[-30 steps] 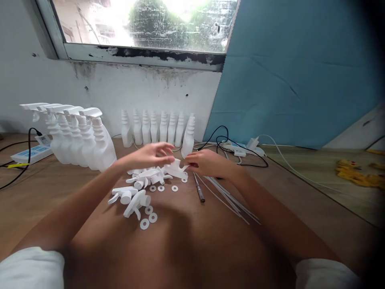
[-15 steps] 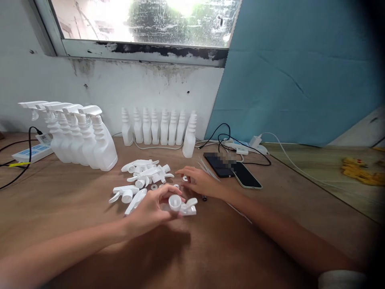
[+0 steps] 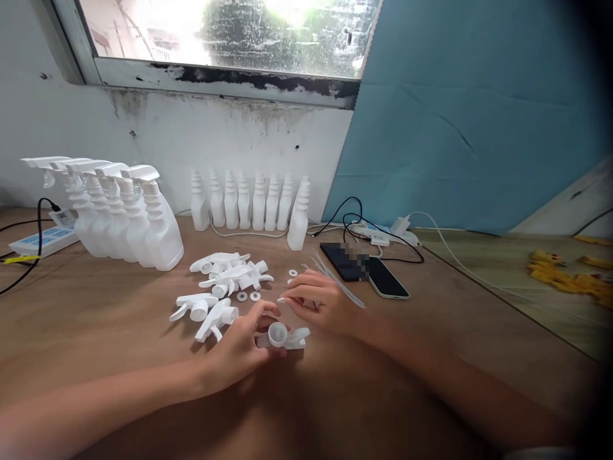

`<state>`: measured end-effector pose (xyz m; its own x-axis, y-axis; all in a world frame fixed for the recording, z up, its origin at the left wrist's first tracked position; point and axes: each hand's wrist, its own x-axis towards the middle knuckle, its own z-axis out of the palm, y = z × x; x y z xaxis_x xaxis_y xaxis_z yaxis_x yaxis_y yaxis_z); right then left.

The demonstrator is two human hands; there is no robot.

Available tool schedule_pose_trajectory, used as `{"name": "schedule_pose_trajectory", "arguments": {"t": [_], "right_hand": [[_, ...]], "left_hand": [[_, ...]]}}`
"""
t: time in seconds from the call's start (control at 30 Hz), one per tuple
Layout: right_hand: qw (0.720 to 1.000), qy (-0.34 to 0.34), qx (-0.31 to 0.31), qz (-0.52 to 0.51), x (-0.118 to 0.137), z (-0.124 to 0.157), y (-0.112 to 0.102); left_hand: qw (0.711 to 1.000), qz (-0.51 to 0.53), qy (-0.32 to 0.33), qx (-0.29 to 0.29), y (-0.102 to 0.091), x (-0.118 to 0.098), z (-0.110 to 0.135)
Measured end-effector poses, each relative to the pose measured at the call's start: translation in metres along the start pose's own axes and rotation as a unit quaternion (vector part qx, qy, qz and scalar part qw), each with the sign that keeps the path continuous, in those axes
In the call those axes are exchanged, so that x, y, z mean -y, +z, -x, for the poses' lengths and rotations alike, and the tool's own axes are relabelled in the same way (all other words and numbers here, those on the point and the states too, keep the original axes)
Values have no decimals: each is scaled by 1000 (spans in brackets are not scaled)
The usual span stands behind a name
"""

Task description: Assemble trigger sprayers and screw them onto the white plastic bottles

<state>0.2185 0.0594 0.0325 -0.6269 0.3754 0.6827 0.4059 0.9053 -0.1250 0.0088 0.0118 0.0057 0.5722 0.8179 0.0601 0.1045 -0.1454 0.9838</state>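
My left hand (image 3: 239,348) grips a white spray trigger head (image 3: 283,336) with its round collar turned up, just above the brown table (image 3: 96,319). My right hand (image 3: 316,303) hovers right behind it with fingertips pinched together; what they hold is too small to make out. A pile of loose white trigger heads (image 3: 225,275) lies to the left, with small white washers (image 3: 248,296) beside them. Thin white tubes (image 3: 335,278) lie behind my right hand.
Several finished spray bottles (image 3: 119,217) stand at the left. A row of capless white bottles (image 3: 249,201) lines the wall under the window. Two phones (image 3: 366,268), chargers and cables lie right of centre. A power strip (image 3: 38,239) sits at far left.
My left hand lifted a trigger head off the pile and drew it toward me. My right hand came back from the washers to just behind the trigger head, fingers pinched.
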Motion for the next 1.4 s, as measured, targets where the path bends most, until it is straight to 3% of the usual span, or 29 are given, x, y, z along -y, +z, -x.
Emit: {"name": "schedule_pose_trajectory", "arguments": {"t": [0.13,0.27,0.5,0.7,0.8,1.03,1.4], "right_hand": [[997,-83,-3,4,27,4,-2],[987,-142,33,72,29,14,4],[993,-115,25,21,27,25,6],[995,-94,26,-5,26,26,10],[995,-96,35,0,27,24,8],[994,-93,43,-39,25,25,8],[993,-103,59,-26,24,22,8]], "left_hand": [[1000,4,16,5,0,-1,-1],[1000,-11,21,10,1,2,-1],[988,-149,35,-1,-2,6,3],[961,-270,60,-4,-3,8,4],[941,-320,108,4,-4,8,5],[867,-399,299,-13,-14,2,5],[843,-409,349,-15,-17,-1,0]]}}
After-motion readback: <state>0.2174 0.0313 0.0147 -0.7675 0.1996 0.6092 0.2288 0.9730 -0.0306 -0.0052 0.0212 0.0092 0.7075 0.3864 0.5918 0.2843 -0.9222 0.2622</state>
